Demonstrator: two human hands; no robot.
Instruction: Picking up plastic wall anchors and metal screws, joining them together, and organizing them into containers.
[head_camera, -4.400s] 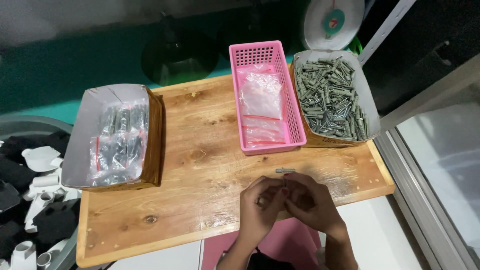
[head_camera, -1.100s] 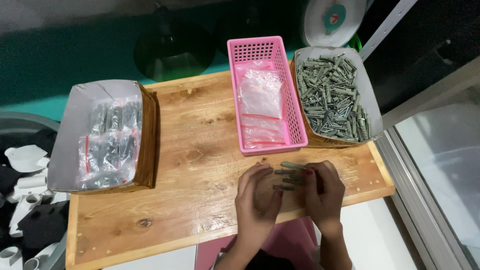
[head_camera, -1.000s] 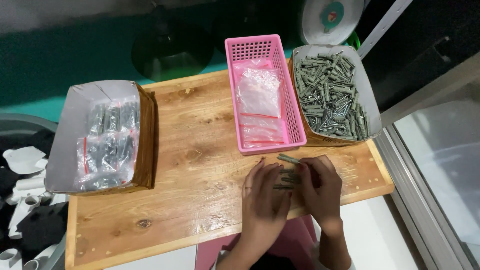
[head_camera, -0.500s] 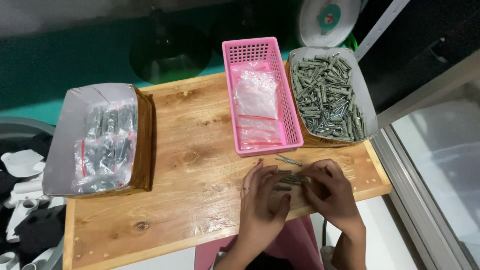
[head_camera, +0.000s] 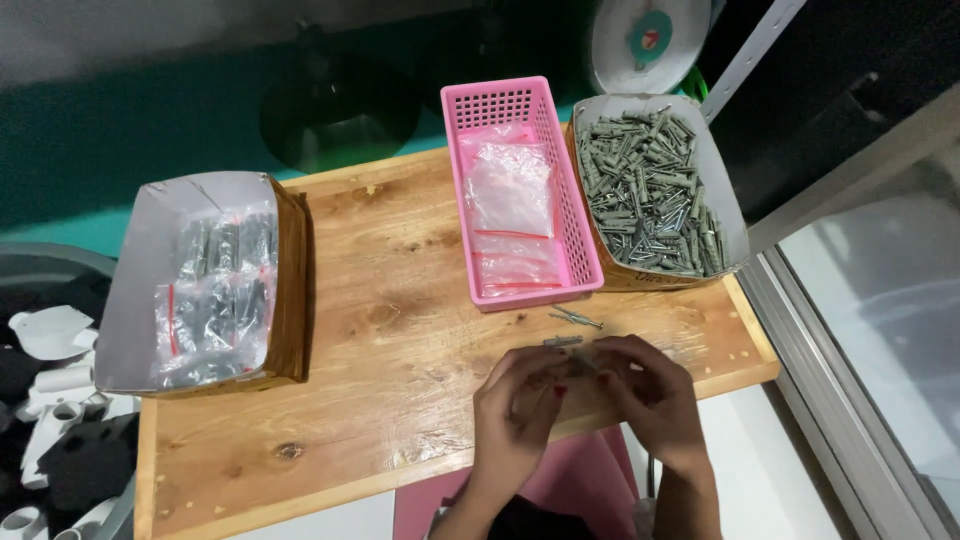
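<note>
My left hand (head_camera: 520, 405) and my right hand (head_camera: 645, 390) meet over the front edge of the wooden table (head_camera: 380, 340), fingers closed together around a small bundle of grey wall plugs (head_camera: 580, 362). It looks like a thin clear bag is between them, but I cannot tell for sure. One grey plug (head_camera: 563, 341) and a screw (head_camera: 578, 318) lie loose on the wood just beyond my fingers, in front of the pink basket (head_camera: 570, 200).
The pink basket holds empty clear zip bags (head_camera: 510, 190). To its right a box (head_camera: 725, 210) is full of loose grey plugs and screws (head_camera: 645, 190). At the left a box (head_camera: 140, 270) holds filled bags (head_camera: 215, 290). White plastic parts (head_camera: 50, 350) lie below the table's left side.
My hands have drawn closer together and nearer to me, gathering the plugs that were spread between them. One plug and a screw now lie loose on the table.
</note>
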